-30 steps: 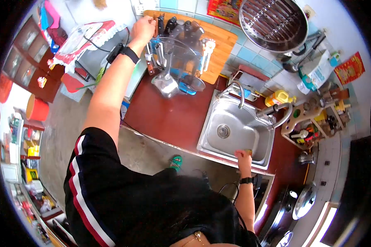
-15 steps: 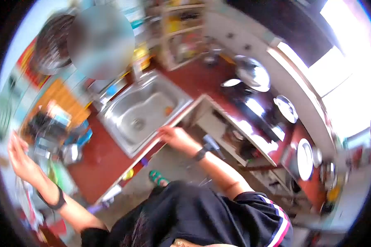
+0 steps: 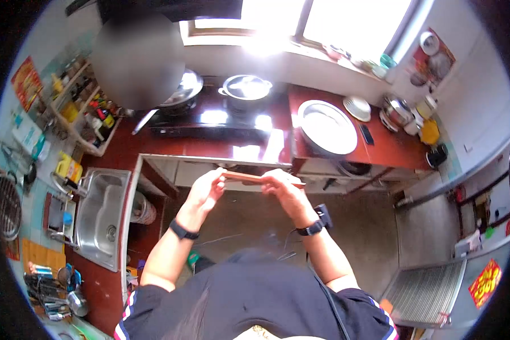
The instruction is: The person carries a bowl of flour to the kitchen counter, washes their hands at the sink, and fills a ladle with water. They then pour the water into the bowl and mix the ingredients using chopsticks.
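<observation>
Both my hands are raised in front of my body, holding a thin reddish-brown stick-like object (image 3: pixel 242 176) level between them. Its left end is pinched in the fingers of my left hand (image 3: pixel 208 188). My right hand (image 3: pixel 284 188) is wrapped round the other end, where a pale tip shows past the fingers. What exactly the object is cannot be made out. Beyond my hands is the front edge of the red counter, with a black stove (image 3: pixel 209 120) on it.
A lidded pot (image 3: pixel 247 88) stands on the stove, with a large white basin (image 3: pixel 327 127) to its right. At the left are a steel sink (image 3: pixel 103 209), a spice rack (image 3: pixel 76 107) and a utensil holder (image 3: pixel 51 292). A window spans the back.
The view has swung right from the sink to the stove. My hands, far apart before, have come together in front of me, and the thin reddish-brown object now shows between them.
</observation>
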`<state>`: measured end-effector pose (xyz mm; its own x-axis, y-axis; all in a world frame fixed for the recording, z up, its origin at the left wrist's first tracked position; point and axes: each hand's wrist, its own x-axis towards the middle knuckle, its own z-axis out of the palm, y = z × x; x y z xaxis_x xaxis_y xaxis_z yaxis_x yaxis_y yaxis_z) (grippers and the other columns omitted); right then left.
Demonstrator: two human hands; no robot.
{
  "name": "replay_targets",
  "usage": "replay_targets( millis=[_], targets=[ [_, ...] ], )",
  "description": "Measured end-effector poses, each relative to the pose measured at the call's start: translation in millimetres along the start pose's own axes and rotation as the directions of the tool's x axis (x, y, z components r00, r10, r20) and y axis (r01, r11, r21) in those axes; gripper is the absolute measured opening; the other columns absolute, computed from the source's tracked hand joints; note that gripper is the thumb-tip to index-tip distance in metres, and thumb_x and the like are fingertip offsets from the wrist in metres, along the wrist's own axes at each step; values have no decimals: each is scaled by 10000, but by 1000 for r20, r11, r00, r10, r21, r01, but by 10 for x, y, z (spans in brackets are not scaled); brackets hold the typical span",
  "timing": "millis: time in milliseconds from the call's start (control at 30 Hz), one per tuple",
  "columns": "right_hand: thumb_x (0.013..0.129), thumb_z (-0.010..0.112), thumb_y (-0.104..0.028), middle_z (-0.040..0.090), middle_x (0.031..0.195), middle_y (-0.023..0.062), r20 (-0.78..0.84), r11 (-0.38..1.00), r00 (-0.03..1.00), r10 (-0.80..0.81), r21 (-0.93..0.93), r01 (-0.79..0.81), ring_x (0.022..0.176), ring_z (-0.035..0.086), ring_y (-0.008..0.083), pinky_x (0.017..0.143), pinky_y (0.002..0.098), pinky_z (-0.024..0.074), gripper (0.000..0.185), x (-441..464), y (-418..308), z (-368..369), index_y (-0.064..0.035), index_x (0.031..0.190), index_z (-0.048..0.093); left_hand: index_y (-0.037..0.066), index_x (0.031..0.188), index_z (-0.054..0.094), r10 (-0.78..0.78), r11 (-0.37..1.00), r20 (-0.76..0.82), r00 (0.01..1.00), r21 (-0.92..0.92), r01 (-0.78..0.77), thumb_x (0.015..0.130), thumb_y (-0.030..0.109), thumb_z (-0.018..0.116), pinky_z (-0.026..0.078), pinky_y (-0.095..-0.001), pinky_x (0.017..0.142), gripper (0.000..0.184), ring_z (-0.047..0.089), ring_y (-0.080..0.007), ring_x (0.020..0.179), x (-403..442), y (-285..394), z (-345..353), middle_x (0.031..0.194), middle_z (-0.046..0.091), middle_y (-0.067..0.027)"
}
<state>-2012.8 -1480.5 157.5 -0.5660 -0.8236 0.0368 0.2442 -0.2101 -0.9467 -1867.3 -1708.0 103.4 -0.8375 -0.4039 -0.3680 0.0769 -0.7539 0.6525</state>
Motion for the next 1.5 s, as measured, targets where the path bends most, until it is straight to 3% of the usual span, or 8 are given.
replay_targets(
  millis=[267,500,667,733,867,1067,1133,1500],
  targets=[
    [1034,574,-191,702,977,86,-486,947,829,-278,-282,152,891,695,171,850,325,581,221,-729,-636,-1709,3,1069,674,68,1097,675,-101,837,127,987,548,15,1014,292,584,505,-198,659,256,623,-84,747,1234,-785,1690,914,683,-17],
    [1039,549,-141,713,1071,120,-505,876,810,-299,-482,23,945,708,177,844,283,580,252,-137,-864,-2926,33,1184,658,25,1175,597,129,692,95,987,704,-158,1009,234,571,516,-315,772,268,652,-163,905,3098,-1424,1824,1022,684,-82],
    [975,655,-112,726,1021,79,-315,490,859,-404,-867,-87,952,686,133,841,260,545,210,1029,-920,-3806,6,1145,689,-18,1221,592,432,336,111,895,901,-273,899,311,691,492,-429,922,470,625,-289,1046,4299,-1739,1995,1148,648,-199],
    [959,667,-98,728,1058,83,-288,524,878,-382,-850,-50,999,678,128,860,266,536,206,1496,-767,-4249,-5,1141,693,-23,1301,546,621,-283,364,695,930,-234,908,321,666,442,-478,1006,536,582,-354,1150,4342,-1787,2281,1236,610,-238],
    [950,688,-162,743,1043,107,-370,366,928,-51,-871,-327,993,692,142,865,291,540,216,2013,-289,-4926,-27,1115,723,-12,1331,521,656,-126,252,712,966,-226,911,325,658,420,-491,1031,555,551,-375,1195,4672,-1976,2246,1273,590,-247],
    [936,690,-162,752,1040,121,-219,481,976,-13,-857,-186,978,713,213,890,340,549,234,1883,-185,-4640,-63,1145,729,8,1391,469,629,34,109,770,985,-168,918,312,635,399,-506,1057,587,510,-408,1248,4891,-2044,2172,1320,563,-255],
    [934,693,-161,750,1032,130,-36,223,998,-44,-975,-25,962,716,230,892,333,549,243,2068,-126,-4530,-57,1152,718,19,1437,426,571,40,64,818,994,-105,926,278,613,413,-504,1048,603,506,-419,1242,4802,-1959,2236,1321,563,-251],
    [925,704,-134,726,1044,164,20,416,987,159,-908,-49,953,719,252,829,360,565,229,1952,-359,-4781,-37,1132,705,80,1420,448,588,256,-73,805,962,-100,952,274,575,490,-484,980,522,616,-401,1158,4823,-1996,2195,1238,640,-229]
  ],
)
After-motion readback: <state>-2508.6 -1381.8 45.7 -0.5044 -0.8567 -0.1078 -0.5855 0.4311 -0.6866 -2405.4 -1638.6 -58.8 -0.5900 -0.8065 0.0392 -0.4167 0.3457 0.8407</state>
